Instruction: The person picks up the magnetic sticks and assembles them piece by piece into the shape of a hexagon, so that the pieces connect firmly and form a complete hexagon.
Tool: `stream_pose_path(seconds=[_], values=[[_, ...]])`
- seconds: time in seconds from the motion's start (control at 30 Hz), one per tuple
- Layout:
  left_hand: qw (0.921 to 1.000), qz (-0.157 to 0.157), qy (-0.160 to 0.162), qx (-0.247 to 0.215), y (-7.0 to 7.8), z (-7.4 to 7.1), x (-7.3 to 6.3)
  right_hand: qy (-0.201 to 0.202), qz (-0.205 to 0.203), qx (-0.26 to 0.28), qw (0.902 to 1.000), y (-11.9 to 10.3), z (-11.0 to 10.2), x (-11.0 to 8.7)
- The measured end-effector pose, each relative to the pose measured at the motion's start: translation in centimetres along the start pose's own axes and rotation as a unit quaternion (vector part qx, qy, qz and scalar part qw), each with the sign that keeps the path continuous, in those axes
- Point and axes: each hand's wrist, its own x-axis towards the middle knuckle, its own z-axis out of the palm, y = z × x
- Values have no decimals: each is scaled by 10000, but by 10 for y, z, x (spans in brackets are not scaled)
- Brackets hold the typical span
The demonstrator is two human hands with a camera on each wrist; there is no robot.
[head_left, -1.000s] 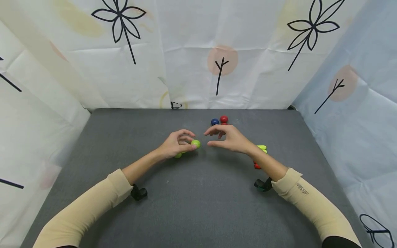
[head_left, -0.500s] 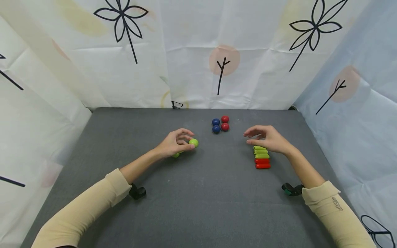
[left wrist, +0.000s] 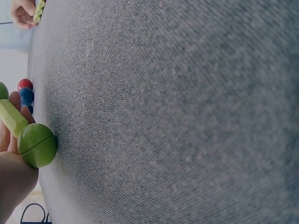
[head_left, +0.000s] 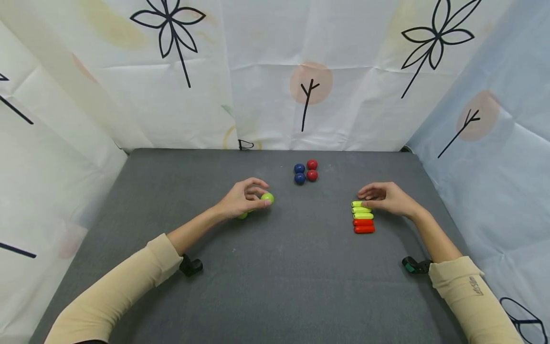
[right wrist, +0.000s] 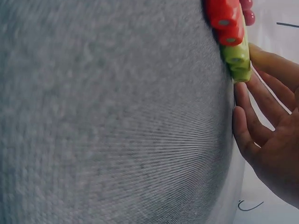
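My left hand [head_left: 240, 198] holds a green ball [head_left: 267, 197] over the left-middle of the dark table. The left wrist view shows that green ball [left wrist: 38, 145] joined by a ribbed yellow-green rod [left wrist: 12, 117] to a second green ball [left wrist: 2, 91], like a small dumbbell. On the right, my right hand [head_left: 393, 198] pinches the farthest yellow-green rod [head_left: 356, 204] of a row, thumb on one side and fingertips on the other. Beside it lie more yellow-green rods [head_left: 363, 216] and red rods [head_left: 364, 230], whose round ends show in the right wrist view.
Two blue balls [head_left: 299, 178] and two red balls [head_left: 312, 175] sit in a square cluster toward the back. White patterned cloth [head_left: 266, 95] hangs behind the table [head_left: 275, 286] and at both sides. A black wrist camera [head_left: 416, 265] is strapped under each forearm.
My right hand has moved from beside the left hand across to the rods on the right, uncovering the blue and red balls. My left hand stays nearly still with the green-ball piece.
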Motion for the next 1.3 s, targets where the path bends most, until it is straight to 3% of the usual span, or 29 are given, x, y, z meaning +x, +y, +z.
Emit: stream_pose_path(seconds=[0.27, 0.47, 0.87, 1.3], values=[[9998, 57, -17, -181, 3, 2, 1, -131, -134, -29, 9998, 5, -1, 0], [9994, 201, -126, -240, 5, 1, 2, 202, -346, -29, 9992, -2, 1, 3], [9988, 452, -201, 69, 4, 0, 3, 200, -872, 503, 9947, -53, 23, 19], [9971, 584, -352, 346, 9, 1, 5, 68, -1385, 724, 9877, -117, 72, 54]])
